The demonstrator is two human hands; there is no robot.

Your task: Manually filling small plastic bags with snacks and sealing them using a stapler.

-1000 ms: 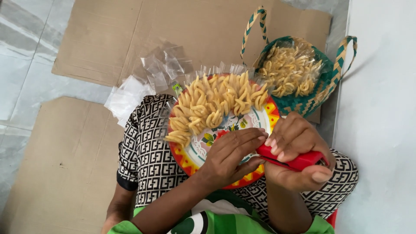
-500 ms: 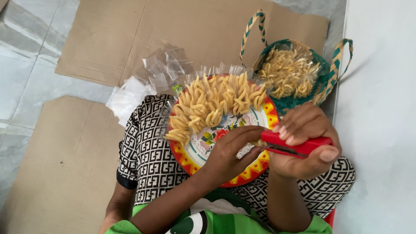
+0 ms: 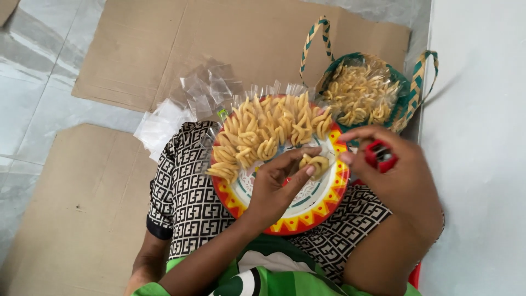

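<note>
One pale yellow twisted snack (image 3: 314,163) is pinched between the thumb and fingertips of the left hand (image 3: 276,183), held just above the bare inner part of the plate (image 3: 307,211), near its right side. The right hand (image 3: 402,175) is just beside it, fingers curled closed around one small red stapler (image 3: 380,155), with the forefinger stretched out toward the snack. The single round plate, white in the middle with a red and yellow zigzag rim, rests on the person's lap over black-and-white patterned cloth (image 3: 183,192). A heap of the same snacks (image 3: 268,131), too many to count, fills the plate's far half. Beyond the plate's right edge stands one woven basket (image 3: 408,82) in green with two striped handles, lined with clear plastic and holding a second heap of snacks (image 3: 359,93). To the left of the plate lies a loose pile of small clear plastic bags (image 3: 186,104), their number unclear. Two sheets of brown cardboard (image 3: 137,49) cover the grey tiled floor (image 3: 33,87).
</note>
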